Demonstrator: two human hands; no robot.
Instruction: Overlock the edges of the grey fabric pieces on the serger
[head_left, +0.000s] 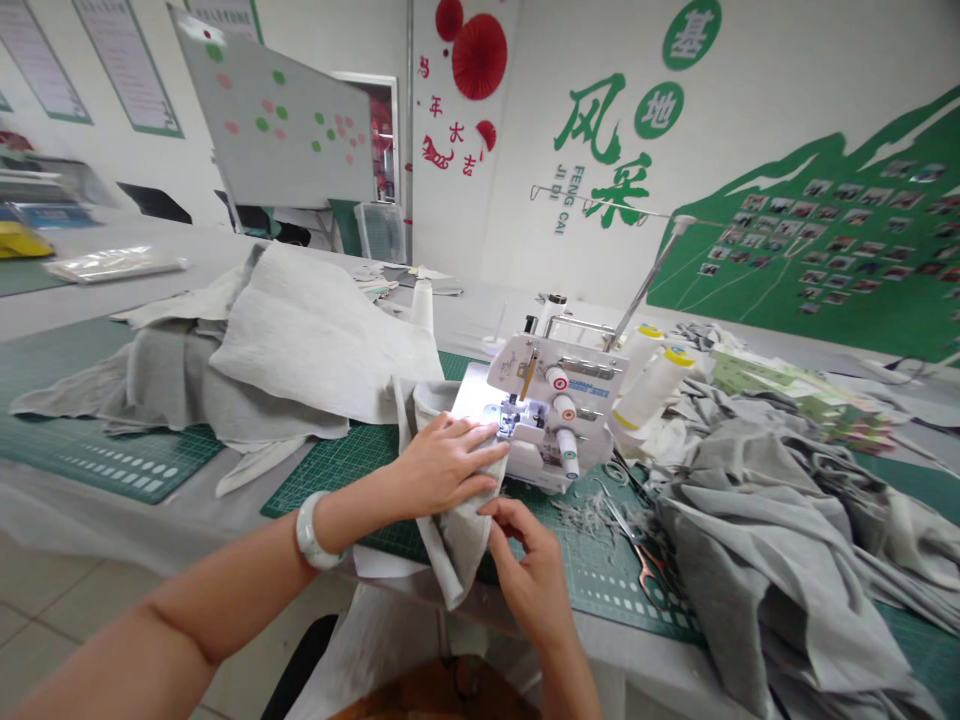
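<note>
A white overlock sewing machine (555, 400) stands on the table with its light on. Light grey fabric (461, 545) runs from its needle area down over the table's front edge. My left hand (446, 465) lies flat on this fabric, fingers stretched towards the presser foot; a pale bangle (311, 530) circles the wrist. Lower and to the right, my right hand (529, 560) pinches the fabric's edge between thumb and fingers. The part of the cloth under my left palm is hidden.
To the left, grey and white cloth pieces (300, 330) lie spread over green cutting mats (97, 450). Scissors (637, 550) and thread scraps (592, 515) lie right of the machine, beside a large grey fabric heap (757, 540). Thread cones (656, 385) stand behind it.
</note>
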